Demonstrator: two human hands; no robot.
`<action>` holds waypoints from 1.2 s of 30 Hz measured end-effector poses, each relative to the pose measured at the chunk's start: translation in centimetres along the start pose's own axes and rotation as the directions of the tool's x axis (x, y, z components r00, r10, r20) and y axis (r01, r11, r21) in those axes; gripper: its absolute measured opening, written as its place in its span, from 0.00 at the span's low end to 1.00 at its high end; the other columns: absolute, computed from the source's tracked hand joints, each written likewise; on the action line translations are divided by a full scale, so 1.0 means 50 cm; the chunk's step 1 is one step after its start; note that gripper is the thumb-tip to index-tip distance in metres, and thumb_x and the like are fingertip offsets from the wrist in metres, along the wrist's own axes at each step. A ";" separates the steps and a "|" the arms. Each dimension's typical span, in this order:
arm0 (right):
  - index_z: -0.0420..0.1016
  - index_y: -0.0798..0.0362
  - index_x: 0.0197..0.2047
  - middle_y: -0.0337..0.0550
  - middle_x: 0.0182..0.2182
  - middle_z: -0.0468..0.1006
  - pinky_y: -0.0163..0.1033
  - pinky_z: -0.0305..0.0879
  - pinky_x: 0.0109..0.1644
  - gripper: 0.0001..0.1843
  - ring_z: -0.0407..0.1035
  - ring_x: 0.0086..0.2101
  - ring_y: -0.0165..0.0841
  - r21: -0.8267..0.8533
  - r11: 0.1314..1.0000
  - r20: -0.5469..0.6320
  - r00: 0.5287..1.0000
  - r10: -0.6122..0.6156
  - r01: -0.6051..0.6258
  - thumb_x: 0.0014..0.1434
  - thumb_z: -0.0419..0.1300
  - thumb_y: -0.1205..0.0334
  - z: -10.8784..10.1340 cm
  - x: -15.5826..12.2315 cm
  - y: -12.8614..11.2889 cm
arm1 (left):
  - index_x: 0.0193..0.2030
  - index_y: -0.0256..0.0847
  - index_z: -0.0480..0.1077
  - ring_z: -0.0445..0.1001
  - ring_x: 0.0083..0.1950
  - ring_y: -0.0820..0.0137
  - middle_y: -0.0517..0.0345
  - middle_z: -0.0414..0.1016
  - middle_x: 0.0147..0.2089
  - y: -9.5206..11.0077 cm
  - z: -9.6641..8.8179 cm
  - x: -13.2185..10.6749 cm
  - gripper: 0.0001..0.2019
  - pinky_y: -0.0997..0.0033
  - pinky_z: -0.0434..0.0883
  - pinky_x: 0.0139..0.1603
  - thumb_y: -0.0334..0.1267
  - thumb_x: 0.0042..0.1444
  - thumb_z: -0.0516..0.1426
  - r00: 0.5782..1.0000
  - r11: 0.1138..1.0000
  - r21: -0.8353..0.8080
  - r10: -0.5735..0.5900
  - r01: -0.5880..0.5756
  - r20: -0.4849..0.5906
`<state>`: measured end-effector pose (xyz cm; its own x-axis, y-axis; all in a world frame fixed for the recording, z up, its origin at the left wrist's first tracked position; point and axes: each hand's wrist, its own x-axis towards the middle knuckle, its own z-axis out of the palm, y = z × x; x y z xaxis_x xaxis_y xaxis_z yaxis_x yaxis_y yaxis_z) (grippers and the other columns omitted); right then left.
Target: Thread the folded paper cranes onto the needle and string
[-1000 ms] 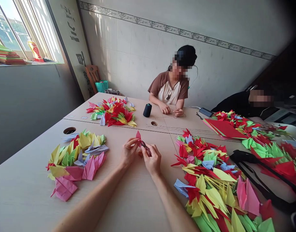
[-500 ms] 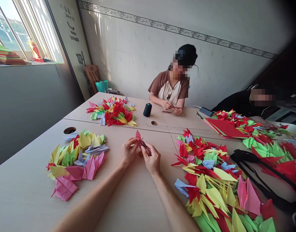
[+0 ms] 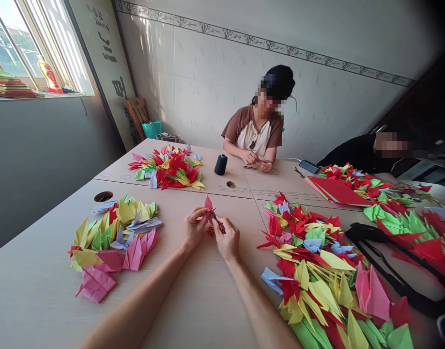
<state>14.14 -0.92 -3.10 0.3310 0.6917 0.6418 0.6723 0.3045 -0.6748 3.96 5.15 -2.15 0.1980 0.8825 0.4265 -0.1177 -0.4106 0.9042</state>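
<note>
My left hand pinches a pinkish-red folded paper piece over the middle of the table, its pointed tip upward. In my right hand is a slim dark tool, its end against the lower part of the paper. The fingers cover most of the tool, so its exact kind is hidden. Between the two hands, on the tabletop, lies a small heap of orange-brown beads. Left of my arms is a pile of folded paper pieces; a larger colourful pile spreads to the right.
Across the table a person handles thread near a dark thread spool. Another person sits at the far right. Red paper sheets, a black strap and another folded-paper pile lie about.
The view has shifted very slightly. Both hands keep their grip on the paper and tool, with the right-hand fingers moved a little.
</note>
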 end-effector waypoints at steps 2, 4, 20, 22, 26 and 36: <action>0.74 0.53 0.42 0.45 0.34 0.79 0.34 0.67 0.37 0.11 0.73 0.32 0.32 -0.001 1.000 0.006 1.000 0.008 -0.008 0.62 0.53 0.60 0.000 0.000 -0.001 | 0.38 0.43 0.77 0.73 0.39 0.68 0.53 0.75 0.41 -0.002 0.000 0.000 0.09 0.73 0.71 0.38 0.41 0.53 0.58 1.000 1.000 0.000 0.010 -0.010 0.003; 0.74 0.53 0.42 0.45 0.34 0.79 0.34 0.67 0.37 0.11 0.73 0.33 0.32 0.006 1.000 0.007 1.000 0.014 -0.015 0.62 0.53 0.60 0.000 0.000 0.000 | 0.38 0.42 0.77 0.73 0.39 0.68 0.53 0.75 0.41 -0.004 0.000 0.000 0.09 0.73 0.71 0.38 0.41 0.53 0.58 1.000 1.000 0.008 0.025 -0.025 0.005; 0.75 0.53 0.41 0.45 0.33 0.79 0.34 0.68 0.37 0.13 0.73 0.31 0.31 -0.018 0.999 0.001 0.999 0.037 -0.037 0.62 0.51 0.58 0.000 0.000 0.000 | 0.39 0.41 0.77 0.74 0.39 0.69 0.53 0.75 0.40 0.001 0.002 -0.001 0.10 0.75 0.72 0.34 0.41 0.54 0.57 0.998 0.997 0.032 0.066 -0.066 0.007; 0.74 0.54 0.41 0.45 0.33 0.79 0.34 0.68 0.37 0.13 0.73 0.31 0.31 -0.003 0.999 -0.011 0.999 0.038 -0.038 0.62 0.51 0.58 0.000 0.000 -0.001 | 0.39 0.41 0.77 0.74 0.39 0.69 0.53 0.75 0.39 0.000 0.002 0.000 0.10 0.75 0.72 0.36 0.40 0.54 0.57 0.998 0.997 0.036 0.065 -0.065 -0.003; 0.73 0.55 0.41 0.45 0.32 0.79 0.33 0.68 0.36 0.13 0.72 0.30 0.31 0.044 0.998 -0.106 0.993 0.049 -0.044 0.60 0.54 0.56 -0.001 0.001 -0.005 | 0.39 0.41 0.76 0.73 0.37 0.70 0.54 0.75 0.39 -0.005 0.002 0.000 0.09 0.74 0.72 0.36 0.38 0.54 0.55 0.999 1.000 0.004 0.019 -0.019 -0.034; 0.70 0.59 0.43 0.48 0.33 0.76 0.32 0.65 0.33 0.19 0.69 0.30 0.30 0.267 0.925 -0.293 0.891 0.347 -0.272 0.58 0.55 0.51 -0.007 0.010 0.001 | 0.38 0.39 0.71 0.71 0.36 0.70 0.57 0.72 0.34 0.010 -0.003 -0.005 0.10 0.75 0.70 0.31 0.30 0.50 0.52 0.998 0.998 -0.036 -0.058 0.058 0.001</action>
<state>14.56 -0.80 -2.69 0.7220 0.5300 0.4449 0.3549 0.2683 -0.8956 3.70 4.74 -1.81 0.2059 0.9047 0.3730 -0.1408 -0.3498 0.9262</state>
